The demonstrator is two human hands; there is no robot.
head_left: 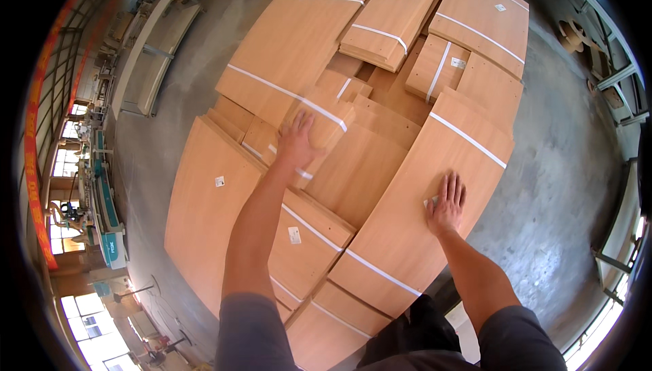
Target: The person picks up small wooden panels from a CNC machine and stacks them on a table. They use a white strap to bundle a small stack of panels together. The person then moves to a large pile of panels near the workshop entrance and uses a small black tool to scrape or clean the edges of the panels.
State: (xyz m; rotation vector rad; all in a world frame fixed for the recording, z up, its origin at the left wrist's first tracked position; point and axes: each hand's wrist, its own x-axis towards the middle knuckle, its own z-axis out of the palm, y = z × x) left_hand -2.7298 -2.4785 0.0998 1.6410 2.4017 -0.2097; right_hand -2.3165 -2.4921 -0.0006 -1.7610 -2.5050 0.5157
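- Your left forearm (255, 225) reaches up and slightly right; your left hand (297, 144) is open, fingers spread, thumb out to the right.
- Your right forearm (475, 272) angles up and left; your right hand (446, 209) lies flat and open, palm down, fingers pointing away from you.
- The small strapped bundle (331, 138) lies under your left hand.
- The long strapped panel stack (397, 238) lies beneath your right hand, to the bundle's right.
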